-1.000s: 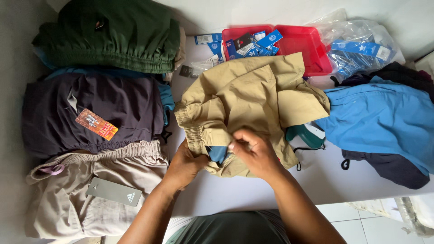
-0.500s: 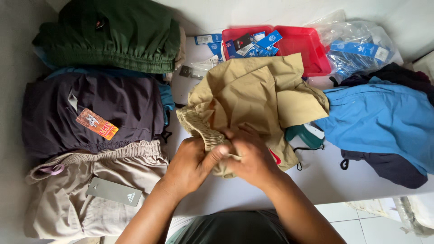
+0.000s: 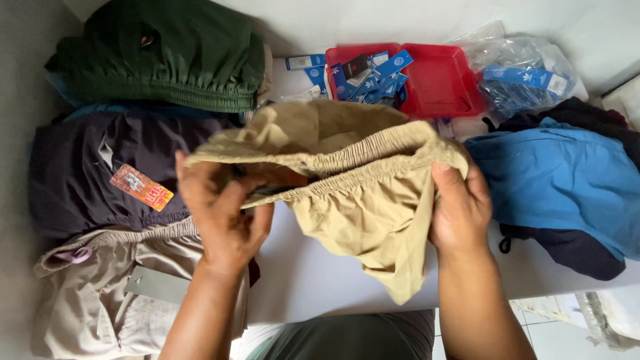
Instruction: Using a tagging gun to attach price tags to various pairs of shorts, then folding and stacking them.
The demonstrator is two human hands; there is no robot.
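Tan shorts (image 3: 347, 193): held up over the white table (image 3: 313, 280), in the middle of the view; the elastic waistband is stretched open between both hands, its long axis running left to right, the opening facing the camera, the legs hanging down toward the person.
Left hand (image 3: 223, 213): fingers curled shut on the waistband's left end, thumb on the near side, fingers reaching inside the opening.
Right hand (image 3: 460, 207): closed on the waistband's right end, thumb on the front, fingers hidden behind the cloth.
Orange tag (image 3: 141, 187): small rectangle, lying tilted on the dark purple shorts (image 3: 87, 173) to the left.
Grey tag (image 3: 159, 285): plain rectangle on the beige shorts (image 3: 93, 300) at lower left.
Red tray (image 3: 437, 83): behind the tan shorts, 2 compartments; the left holds loose blue tags (image 3: 373, 77).
Clear bag (image 3: 527, 70): right of the tray, with blue tags inside.
Green shorts (image 3: 160, 53): folded, upper left.
Blue shorts (image 3: 567, 180): right, over a dark garment.
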